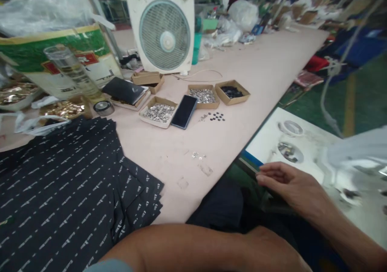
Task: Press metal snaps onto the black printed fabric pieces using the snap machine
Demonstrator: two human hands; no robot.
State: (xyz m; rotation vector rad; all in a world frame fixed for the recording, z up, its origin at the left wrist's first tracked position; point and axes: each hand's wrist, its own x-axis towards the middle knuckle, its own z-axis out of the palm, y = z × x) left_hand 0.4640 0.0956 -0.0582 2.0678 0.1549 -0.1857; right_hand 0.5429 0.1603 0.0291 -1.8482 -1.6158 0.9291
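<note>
From where I stand, the right hand (281, 179) is just off the bench (169, 155), near its slanting edge and beside a white machine table (263, 139). Its fingers curl loosely towards the thumb; I can't tell whether anything small is pinched between them. The left hand (269, 243) is lower, by some dark cloth (223, 203), its fingers too hidden to tell whether they are open or closed.

On the left part of the bench lies a stack of dark printed fabric (72, 191), its layers fanned out at the corner nearest the bench's slanting edge. The pieces look light and limp, likely to sag and slide over one another; I'd lift one by a fanned corner and support it further in with the other hand.

Further in, silvery fasteners fill a shallow box (159, 113) beside a phone (184, 111), and dark fasteners (217, 117) lie loose nearby. They look hard, light and slippery, best taken by the rim between fingertip and thumb.
</note>
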